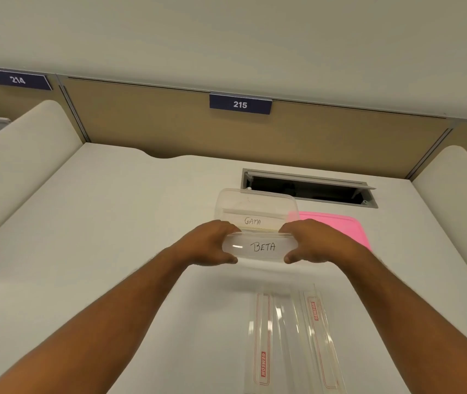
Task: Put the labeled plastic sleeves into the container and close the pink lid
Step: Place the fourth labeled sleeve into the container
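Observation:
A clear plastic container (255,199) stands on the white desk, and a sleeve labeled GAMA (253,221) sits inside it. I hold a curved clear sleeve labeled BETA (260,247) at the container's near rim. My left hand (209,243) grips the sleeve's left end and my right hand (312,241) grips its right end. The pink lid (340,226) lies flat on the desk right of the container, partly hidden behind my right hand.
Two long clear sleeves with red GEMSON print (263,362) (316,336) lie on the desk near me. An open cable hatch (309,187) sits behind the container. A tan partition with the sign 215 (240,104) bounds the desk, with white side dividers at left and right.

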The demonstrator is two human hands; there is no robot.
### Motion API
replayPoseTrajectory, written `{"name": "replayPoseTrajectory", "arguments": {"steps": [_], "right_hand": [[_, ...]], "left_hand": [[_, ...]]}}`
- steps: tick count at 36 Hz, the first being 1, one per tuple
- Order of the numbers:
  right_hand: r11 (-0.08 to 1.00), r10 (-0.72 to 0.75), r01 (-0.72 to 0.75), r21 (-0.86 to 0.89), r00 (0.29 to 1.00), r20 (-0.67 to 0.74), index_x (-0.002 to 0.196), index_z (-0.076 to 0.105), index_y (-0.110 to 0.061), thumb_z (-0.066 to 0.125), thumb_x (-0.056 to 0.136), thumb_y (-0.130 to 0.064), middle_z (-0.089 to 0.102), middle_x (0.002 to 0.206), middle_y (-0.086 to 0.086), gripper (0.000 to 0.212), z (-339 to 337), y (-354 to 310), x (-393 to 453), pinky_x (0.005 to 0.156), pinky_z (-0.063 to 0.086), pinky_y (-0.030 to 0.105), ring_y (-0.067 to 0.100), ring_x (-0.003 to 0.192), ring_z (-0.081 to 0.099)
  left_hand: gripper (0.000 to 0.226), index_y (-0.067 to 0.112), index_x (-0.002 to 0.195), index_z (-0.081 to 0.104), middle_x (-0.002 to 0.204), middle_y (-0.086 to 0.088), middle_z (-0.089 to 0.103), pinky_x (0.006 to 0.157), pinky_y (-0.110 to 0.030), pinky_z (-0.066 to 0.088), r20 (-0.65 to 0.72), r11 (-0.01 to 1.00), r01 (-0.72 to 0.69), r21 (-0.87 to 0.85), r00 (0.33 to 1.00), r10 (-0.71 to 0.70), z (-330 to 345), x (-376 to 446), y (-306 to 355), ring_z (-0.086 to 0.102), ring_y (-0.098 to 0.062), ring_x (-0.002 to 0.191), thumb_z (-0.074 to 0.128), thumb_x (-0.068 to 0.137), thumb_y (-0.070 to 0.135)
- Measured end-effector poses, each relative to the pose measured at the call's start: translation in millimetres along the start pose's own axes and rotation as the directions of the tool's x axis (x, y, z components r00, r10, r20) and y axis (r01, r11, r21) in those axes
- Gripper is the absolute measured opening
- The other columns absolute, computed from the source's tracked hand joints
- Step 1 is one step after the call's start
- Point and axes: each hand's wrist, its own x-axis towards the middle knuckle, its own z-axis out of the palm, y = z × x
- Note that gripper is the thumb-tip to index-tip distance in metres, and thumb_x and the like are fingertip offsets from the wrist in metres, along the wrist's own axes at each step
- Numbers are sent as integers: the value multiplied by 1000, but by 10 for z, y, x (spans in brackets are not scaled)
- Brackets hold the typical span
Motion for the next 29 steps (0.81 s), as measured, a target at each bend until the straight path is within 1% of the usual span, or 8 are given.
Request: {"name": "replayPoseTrajectory", "arguments": {"steps": [4,8,12,16,19,21,24,29], "right_hand": [[999,-7,6,-34,999,-41,116,64,-32,84,73,-39,68,110,-7,48,-100,5,34,85,56,38,17,93,62],[998,-13,7,-57,994,-105,118,66,-27,84,75,-37,69,110,-4,47,-215,-3,93,82,54,37,21,93,61],[995,-8,-9,-103,986,-166,110,67,-25,81,77,-38,70,102,-2,37,-306,-1,183,77,52,36,21,90,61],[993,11,-34,-109,979,-202,106,67,-27,80,78,-38,70,98,-4,33,-337,27,287,71,52,33,20,83,61],[995,17,-37,-92,979,-202,114,66,-29,79,79,-38,71,104,-3,39,-323,67,380,68,48,32,20,83,60],[996,22,-39,-83,980,-200,122,64,-29,79,80,-39,71,111,-2,45,-309,92,446,70,47,32,22,89,61],[996,36,-52,-73,980,-197,131,60,-27,78,82,-39,68,122,0,54,-295,123,539,81,51,36,26,106,62],[999,37,-42,-26,984,-175,126,64,-24,78,82,-35,68,120,1,47,-292,178,691,82,52,38,26,106,62]], "left_hand": [[65,28,131,56,125,9,61,87,-23,42,-28,1000,-26,11,999,26,-96,108,5,53,-10,111,79,73,46],[66,26,131,56,125,6,61,91,-30,47,-41,998,-52,44,998,54,-212,245,-5,53,-14,111,82,73,44],[69,27,133,52,127,6,60,92,-36,48,-54,995,-53,83,997,58,-306,396,-31,53,-16,114,82,73,45],[73,28,136,50,129,8,59,89,-31,45,-61,990,-49,134,996,58,-354,538,-77,51,-15,117,81,73,48],[69,30,133,51,126,10,59,84,-28,42,-47,986,-52,160,997,60,-366,625,-112,50,-13,115,81,74,48],[68,29,133,50,127,9,57,86,-30,45,-33,984,-60,170,997,66,-362,673,-134,50,-14,116,80,75,47],[68,24,138,45,131,5,53,90,-34,46,-18,977,-81,195,996,86,-348,731,-166,47,-17,119,77,81,45],[69,21,142,40,131,0,52,90,-35,46,3,966,-96,240,995,98,-342,833,-200,48,-20,117,74,85,42]]}}
